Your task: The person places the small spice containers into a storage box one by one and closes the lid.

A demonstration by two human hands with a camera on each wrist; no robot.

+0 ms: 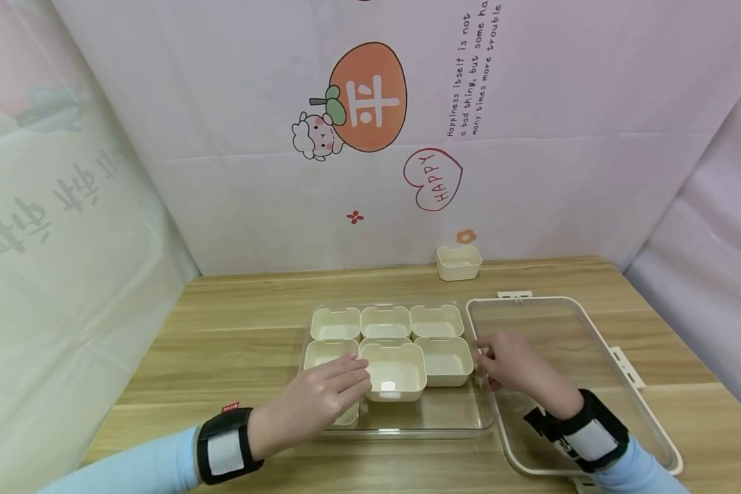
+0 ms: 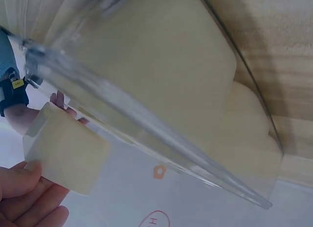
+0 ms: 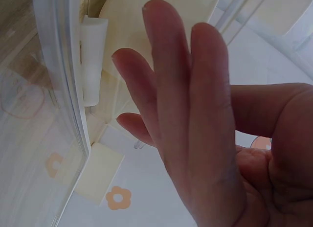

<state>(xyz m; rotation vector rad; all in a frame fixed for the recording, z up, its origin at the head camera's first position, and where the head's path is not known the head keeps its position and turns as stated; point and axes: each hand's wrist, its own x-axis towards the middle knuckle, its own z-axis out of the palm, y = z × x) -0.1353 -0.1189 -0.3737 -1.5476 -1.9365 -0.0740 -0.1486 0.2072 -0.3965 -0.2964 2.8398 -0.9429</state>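
Note:
Between the thumb and fingers of my left hand (image 1: 318,398) is a small cream storage box (image 1: 395,376), its open top upward. The left wrist view shows the pinch on the box (image 2: 68,151) from below. It is held over a clear plastic bin (image 1: 420,418), overlapping the front middle of it in the head view. Several matching cream boxes (image 1: 385,322) sit inside the bin in rows, one partly hidden under my left hand. My right hand (image 1: 512,363) is beside the bin's right wall, fingers loose and holding nothing; the right wrist view shows its fingers (image 3: 168,56) extended.
Right of the bin lies a clear lid with a cream rim (image 1: 583,312) and side latches, partly under my right forearm. One more cream box (image 1: 459,267) stands at the table's back edge. A printed cloth (image 1: 253,206) hangs behind the wooden table (image 1: 234,329).

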